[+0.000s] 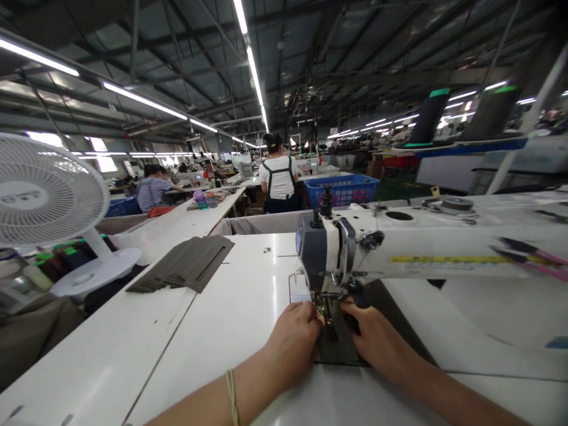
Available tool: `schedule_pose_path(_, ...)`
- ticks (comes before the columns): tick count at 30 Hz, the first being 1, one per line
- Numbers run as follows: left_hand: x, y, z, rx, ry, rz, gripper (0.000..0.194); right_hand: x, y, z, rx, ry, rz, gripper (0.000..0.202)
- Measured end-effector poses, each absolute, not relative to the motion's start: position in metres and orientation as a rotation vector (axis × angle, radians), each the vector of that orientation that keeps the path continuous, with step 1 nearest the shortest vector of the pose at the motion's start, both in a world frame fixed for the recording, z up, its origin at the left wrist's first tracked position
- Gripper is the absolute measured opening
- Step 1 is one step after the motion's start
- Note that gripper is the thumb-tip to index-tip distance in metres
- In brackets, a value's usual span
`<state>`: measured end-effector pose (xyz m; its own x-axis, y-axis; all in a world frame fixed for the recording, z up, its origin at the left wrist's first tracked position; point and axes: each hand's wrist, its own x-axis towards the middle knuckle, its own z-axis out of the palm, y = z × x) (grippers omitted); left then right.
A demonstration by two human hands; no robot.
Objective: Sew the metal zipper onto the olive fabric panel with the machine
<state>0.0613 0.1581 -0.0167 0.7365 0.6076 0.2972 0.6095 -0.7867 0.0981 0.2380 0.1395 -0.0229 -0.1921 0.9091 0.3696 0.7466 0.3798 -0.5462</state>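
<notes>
A white and grey sewing machine (326,248) stands on the white table, its needle and presser foot (327,313) low between my hands. My left hand (295,337) is closed just left of the foot; its fingertips are bunched, and whatever they pinch is hidden. Close on the other side, my right hand (375,337) has bent fingers gripping a dark grey-brown fabric piece (394,310) beside the needle. That piece runs out behind and to the right of my right hand, under the machine arm. A dark metal plate (339,352) shows below the foot.
Flat grey-brown fabric pieces (181,263) lie fanned in a stack at left. A white fan (48,189) stands beyond the table's left edge. Pink-handled scissors (528,254) rest on the machine arm. Ahead are a blue basket (341,189) and a seated person (279,177).
</notes>
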Motion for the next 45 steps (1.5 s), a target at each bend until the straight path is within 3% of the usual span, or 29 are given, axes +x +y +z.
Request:
schedule_pose_path(7,0.061,0.157,-0.021,-2.899,-1.105,-0.613,0.013,0.246,0.148,-0.020,-1.436,-2.004,0.482,0.016)
schedule_pose_path(15,0.058,0.158,-0.031,-2.911,-0.920,-0.801,0.015,0.251,0.149,-0.028,-1.453,-2.023,0.445,0.014)
schedule_pose_path(27,0.065,0.155,-0.029,-2.886,-0.973,-0.719,0.009,0.255,0.157,-0.030,-1.443,-2.068,0.433,0.011)
schedule_pose_path(45,0.065,0.162,-0.020,-2.994,-0.967,-0.583,0.019,0.252,0.158,-0.033,-1.771,-2.086,0.025,0.019)
